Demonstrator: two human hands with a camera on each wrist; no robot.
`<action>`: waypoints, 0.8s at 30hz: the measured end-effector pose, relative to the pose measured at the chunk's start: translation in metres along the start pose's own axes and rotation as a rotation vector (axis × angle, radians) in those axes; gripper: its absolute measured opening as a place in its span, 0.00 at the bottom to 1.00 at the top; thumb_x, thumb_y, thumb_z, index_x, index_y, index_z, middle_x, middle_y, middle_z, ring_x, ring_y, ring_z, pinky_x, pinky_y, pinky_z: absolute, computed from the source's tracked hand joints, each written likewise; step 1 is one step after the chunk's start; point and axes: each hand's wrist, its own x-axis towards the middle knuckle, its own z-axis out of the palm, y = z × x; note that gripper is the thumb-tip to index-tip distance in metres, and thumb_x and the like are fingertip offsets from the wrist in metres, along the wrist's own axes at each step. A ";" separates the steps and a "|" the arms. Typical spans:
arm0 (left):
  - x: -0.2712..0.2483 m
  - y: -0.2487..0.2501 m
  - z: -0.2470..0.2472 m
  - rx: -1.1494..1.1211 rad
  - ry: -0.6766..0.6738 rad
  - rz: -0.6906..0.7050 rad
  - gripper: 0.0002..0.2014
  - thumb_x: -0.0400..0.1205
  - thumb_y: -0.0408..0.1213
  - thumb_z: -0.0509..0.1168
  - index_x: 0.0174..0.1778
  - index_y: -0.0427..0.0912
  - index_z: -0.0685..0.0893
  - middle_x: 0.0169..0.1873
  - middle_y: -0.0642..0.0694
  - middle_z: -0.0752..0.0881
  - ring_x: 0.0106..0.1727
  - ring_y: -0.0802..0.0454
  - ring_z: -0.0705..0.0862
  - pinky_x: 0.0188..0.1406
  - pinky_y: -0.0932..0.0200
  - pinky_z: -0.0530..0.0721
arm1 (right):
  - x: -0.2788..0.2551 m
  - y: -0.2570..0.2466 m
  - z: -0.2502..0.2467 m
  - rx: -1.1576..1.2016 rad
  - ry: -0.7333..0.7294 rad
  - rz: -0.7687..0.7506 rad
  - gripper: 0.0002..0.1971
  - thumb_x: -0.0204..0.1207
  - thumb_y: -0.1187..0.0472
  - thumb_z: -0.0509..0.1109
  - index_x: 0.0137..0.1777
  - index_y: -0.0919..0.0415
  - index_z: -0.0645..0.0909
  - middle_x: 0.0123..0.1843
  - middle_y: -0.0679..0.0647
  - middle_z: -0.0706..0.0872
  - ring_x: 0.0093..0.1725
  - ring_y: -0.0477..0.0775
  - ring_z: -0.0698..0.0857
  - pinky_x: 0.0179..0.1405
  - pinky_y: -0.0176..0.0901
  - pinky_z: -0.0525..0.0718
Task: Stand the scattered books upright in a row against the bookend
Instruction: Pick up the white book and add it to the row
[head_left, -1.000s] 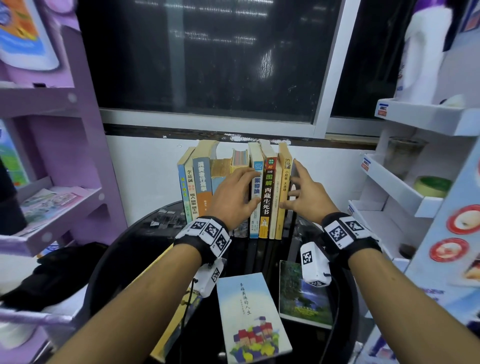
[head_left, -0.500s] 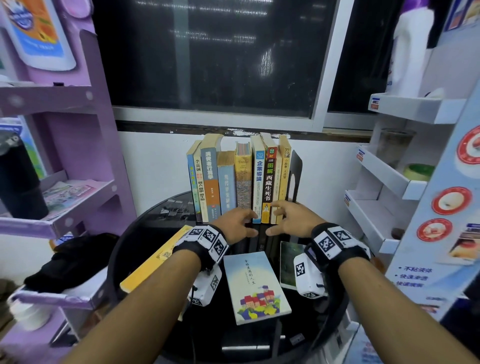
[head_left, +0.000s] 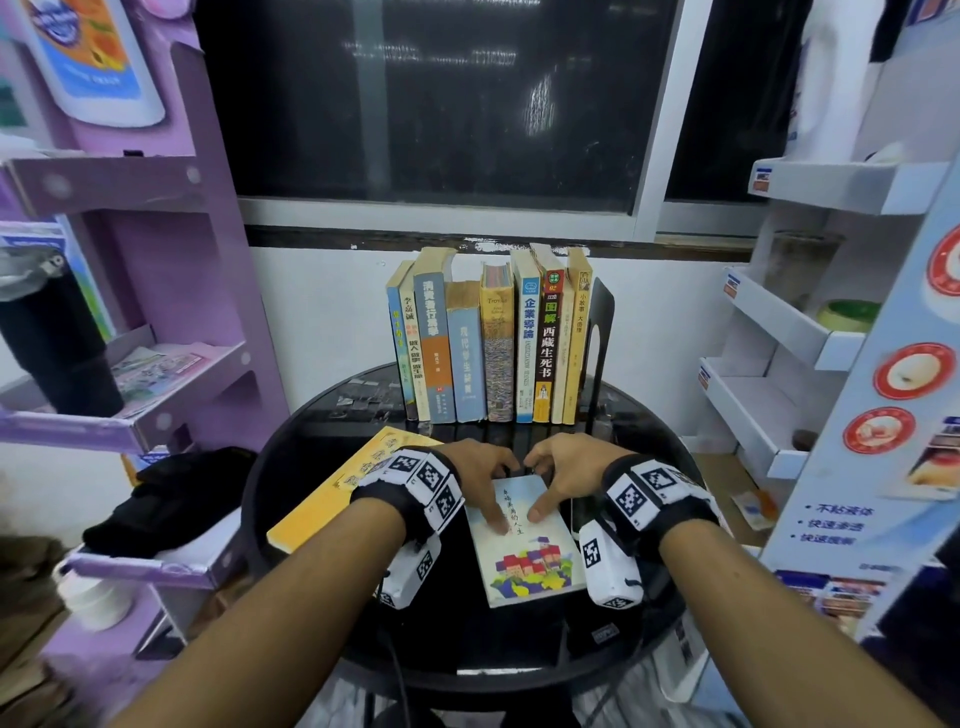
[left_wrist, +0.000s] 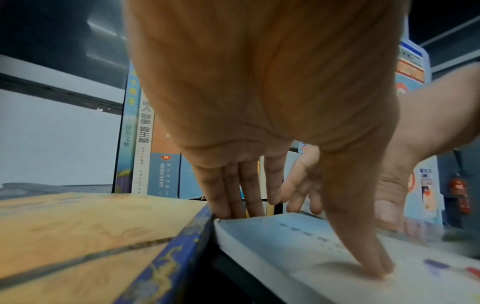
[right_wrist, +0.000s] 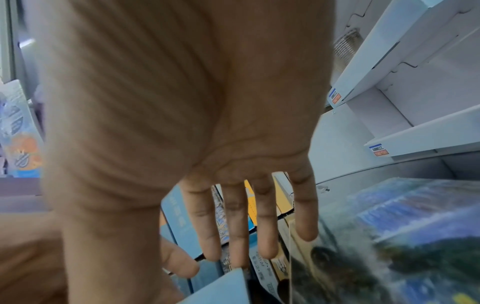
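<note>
Several books stand upright in a row (head_left: 488, 343) against a black bookend (head_left: 598, 332) at the row's right end, at the back of the round black table (head_left: 291, 467). A light blue book (head_left: 527, 556) lies flat in front of the row. My left hand (head_left: 501, 496) and right hand (head_left: 540, 488) both hold its far edge, fingers curled over the edge and thumbs on the cover. In the left wrist view the fingers (left_wrist: 228, 197) reach down behind that edge of the light blue book (left_wrist: 285, 236).
A yellow book (head_left: 327, 499) lies flat at the table's left, close beside the blue one. A green landscape-cover book (right_wrist: 389, 236) lies flat to the right, under my right wrist. A purple shelf (head_left: 156, 395) stands left and a white shelf (head_left: 769, 415) right.
Both hands left the upright row and came down toward me onto the flat light blue book, taking hold of its far edge. The row now stands on its own.
</note>
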 end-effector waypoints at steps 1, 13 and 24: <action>0.000 0.001 0.001 0.016 0.011 0.001 0.44 0.69 0.47 0.79 0.79 0.48 0.65 0.72 0.48 0.76 0.71 0.46 0.76 0.70 0.51 0.75 | 0.000 0.000 0.001 -0.014 0.001 0.001 0.43 0.63 0.48 0.84 0.77 0.58 0.71 0.70 0.52 0.81 0.67 0.52 0.81 0.66 0.42 0.78; -0.002 0.000 0.005 0.037 0.104 0.057 0.42 0.66 0.43 0.82 0.75 0.42 0.72 0.68 0.45 0.80 0.66 0.46 0.79 0.62 0.57 0.78 | 0.005 0.000 0.012 -0.058 0.030 -0.015 0.40 0.54 0.49 0.89 0.66 0.57 0.77 0.62 0.53 0.81 0.59 0.53 0.82 0.55 0.43 0.83; -0.004 -0.011 0.004 -0.058 0.191 0.083 0.37 0.67 0.45 0.81 0.70 0.45 0.73 0.61 0.45 0.78 0.60 0.47 0.79 0.52 0.59 0.76 | -0.001 0.003 0.007 0.158 0.034 -0.076 0.40 0.57 0.58 0.88 0.64 0.53 0.67 0.59 0.52 0.83 0.58 0.52 0.83 0.58 0.52 0.85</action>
